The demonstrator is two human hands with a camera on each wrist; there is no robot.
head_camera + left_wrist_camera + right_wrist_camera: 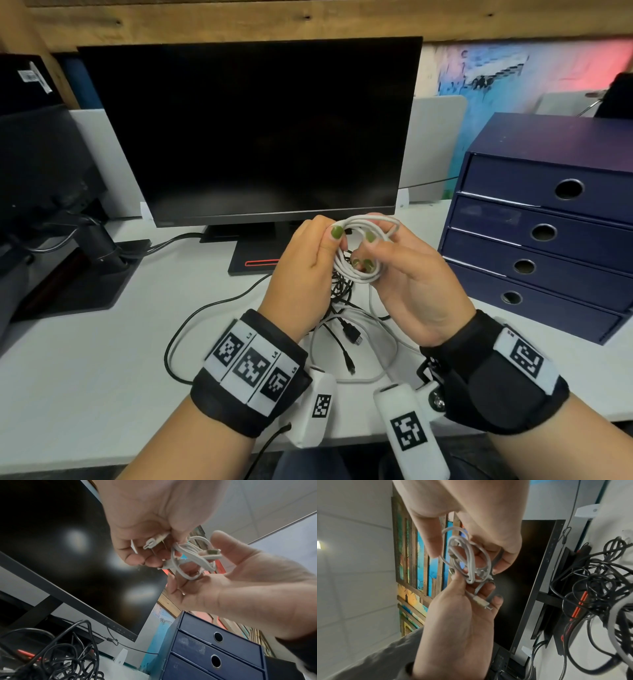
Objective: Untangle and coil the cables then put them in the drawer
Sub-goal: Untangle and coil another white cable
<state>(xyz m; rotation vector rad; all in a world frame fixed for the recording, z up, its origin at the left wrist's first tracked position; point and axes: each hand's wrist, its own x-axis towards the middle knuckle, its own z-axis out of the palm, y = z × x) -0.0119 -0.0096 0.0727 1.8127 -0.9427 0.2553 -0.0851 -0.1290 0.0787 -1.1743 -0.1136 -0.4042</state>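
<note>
both hands mid-frame above the desk. left hand and right hand pinch a smooth white cable in round loops. black cables tangled below. matte blue drawers shut, right.

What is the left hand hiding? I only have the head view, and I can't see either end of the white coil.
Observer: The left hand holds a white plug against its fingers. The plug sticks out clear of the coiled white cable.
Operator: Where's the other end?
Observer: A metal-tipped plug lies on the coil, beside the thumb of the right hand.
Operator: What about the black cables below the hands?
Observer: The black cables are one knotted heap, and neither hand touches it.
</note>
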